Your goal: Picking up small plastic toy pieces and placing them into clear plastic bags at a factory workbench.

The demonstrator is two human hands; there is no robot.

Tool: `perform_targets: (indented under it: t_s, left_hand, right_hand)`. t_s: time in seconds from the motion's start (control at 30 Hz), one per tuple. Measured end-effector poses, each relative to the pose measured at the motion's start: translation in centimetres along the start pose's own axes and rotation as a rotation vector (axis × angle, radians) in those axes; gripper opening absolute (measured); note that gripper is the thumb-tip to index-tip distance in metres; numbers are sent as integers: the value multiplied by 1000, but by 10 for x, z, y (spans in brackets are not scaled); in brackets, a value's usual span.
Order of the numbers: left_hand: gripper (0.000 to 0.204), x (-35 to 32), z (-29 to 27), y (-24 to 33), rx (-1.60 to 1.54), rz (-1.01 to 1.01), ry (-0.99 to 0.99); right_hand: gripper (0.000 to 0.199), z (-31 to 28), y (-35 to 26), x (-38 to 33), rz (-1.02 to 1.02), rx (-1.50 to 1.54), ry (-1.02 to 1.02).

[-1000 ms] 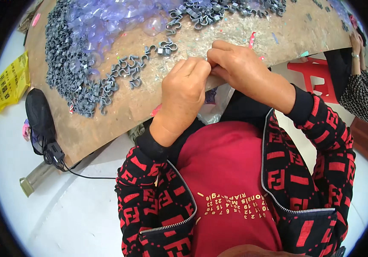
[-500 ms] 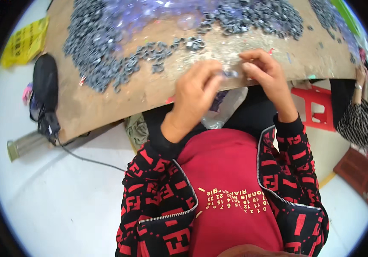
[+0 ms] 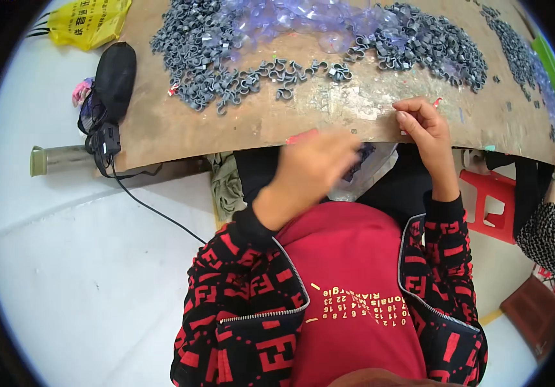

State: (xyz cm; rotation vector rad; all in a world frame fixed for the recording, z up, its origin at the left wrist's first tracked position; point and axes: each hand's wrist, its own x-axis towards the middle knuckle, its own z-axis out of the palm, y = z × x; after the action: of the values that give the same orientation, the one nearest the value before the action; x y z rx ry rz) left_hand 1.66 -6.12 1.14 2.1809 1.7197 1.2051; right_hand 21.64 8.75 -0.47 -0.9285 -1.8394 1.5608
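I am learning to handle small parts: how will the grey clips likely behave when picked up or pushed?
The grey clips look like thin plastic, so each is probably light and fairly stiff. Their open, curved ends may hook neighbours where they lie crowded together. With that open curve, a pushed one would likely slide rather than roll.

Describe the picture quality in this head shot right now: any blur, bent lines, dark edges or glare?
Head view: the left hand is blurred, while the right hand looks fairly crisp; in the head view, too, the near edge of the table bows; the head view's corners go black; and in the head view, pale highlights dot the clear purplish plastic pieces.
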Motion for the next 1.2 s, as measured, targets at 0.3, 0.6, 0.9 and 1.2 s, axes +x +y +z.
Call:
perform_targets:
  t_s: [0.3, 0.6, 0.9, 1.2]
  left_hand:
    - [20, 6, -25, -71, 256, -352, 205]
    - [18, 8, -20, -62, 120, -403, 288]
    - [14, 23, -3, -28, -725, -548, 351]
    - [28, 89, -4, -71, 40, -158, 229]
  right_hand:
    - [13, 31, -20, 13, -260, -316, 55]
    - [21, 73, -38, 42, -322, -286, -113]
    - [27, 83, -34, 35, -50, 230, -149]
    - [27, 32, -6, 14, -71, 64, 94]
